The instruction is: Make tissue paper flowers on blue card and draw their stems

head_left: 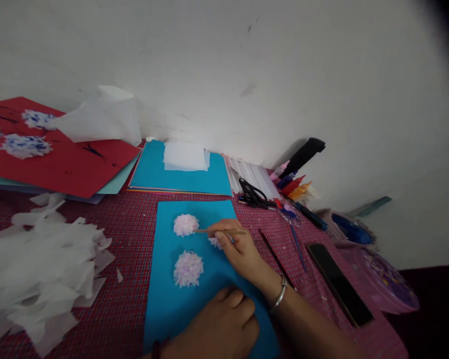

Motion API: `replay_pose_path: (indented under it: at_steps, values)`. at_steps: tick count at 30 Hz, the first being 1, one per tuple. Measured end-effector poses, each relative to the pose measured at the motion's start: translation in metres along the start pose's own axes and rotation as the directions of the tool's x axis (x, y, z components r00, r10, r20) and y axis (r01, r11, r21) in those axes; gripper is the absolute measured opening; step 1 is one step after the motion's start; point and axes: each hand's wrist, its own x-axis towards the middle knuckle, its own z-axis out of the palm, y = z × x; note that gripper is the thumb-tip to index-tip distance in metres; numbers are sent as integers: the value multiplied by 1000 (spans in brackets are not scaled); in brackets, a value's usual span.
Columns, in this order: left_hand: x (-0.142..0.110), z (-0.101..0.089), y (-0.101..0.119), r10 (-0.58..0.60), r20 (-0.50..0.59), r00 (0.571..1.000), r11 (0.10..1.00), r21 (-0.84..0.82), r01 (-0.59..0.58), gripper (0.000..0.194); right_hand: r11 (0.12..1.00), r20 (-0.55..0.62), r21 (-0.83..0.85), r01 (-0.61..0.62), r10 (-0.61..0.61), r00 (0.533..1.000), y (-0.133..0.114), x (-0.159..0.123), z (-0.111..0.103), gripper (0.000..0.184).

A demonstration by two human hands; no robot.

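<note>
My right hand [235,244] pinches a thin wooden stick [224,231], held level above the blue paper [164,311]. The stick's left end reaches the edge of a pale pink tissue-paper flower [185,225]; whether it touches cannot be told. A second fluffy flower [188,269] lies below that one, and a third [214,243] is partly hidden behind my right hand. My left hand [224,321] rests on the lower part of the blue paper with its fingers curled in; anything beneath them is hidden.
White tissue-paper cutouts [41,259] are heaped at left, below red paper [71,164] bearing blue-spotted flowers. Behind lie blue sheets [145,172] with white tissue [185,156]. Right are scissors [252,192], paint tubes [294,184], a dark brush [273,252], a phone [340,284] and a pink tub [389,284].
</note>
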Motion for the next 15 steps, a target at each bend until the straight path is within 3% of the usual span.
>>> replay_pose_path:
  at_steps: [5,9,15]
  values:
    - [-1,2,0,-11,2,1000,1000,1,11,14,1000,66,9,9,-10,998,0,-1,-2,20]
    - [-2,3,1,-20,30,999,1000,-13,20,14,997,156,65,-52,42,987,-4,2,-8,18]
    - [-1,-2,1,-11,31,999,1000,-5,11,14,958,-2,234,-168,174,985,-4,6,-17,25]
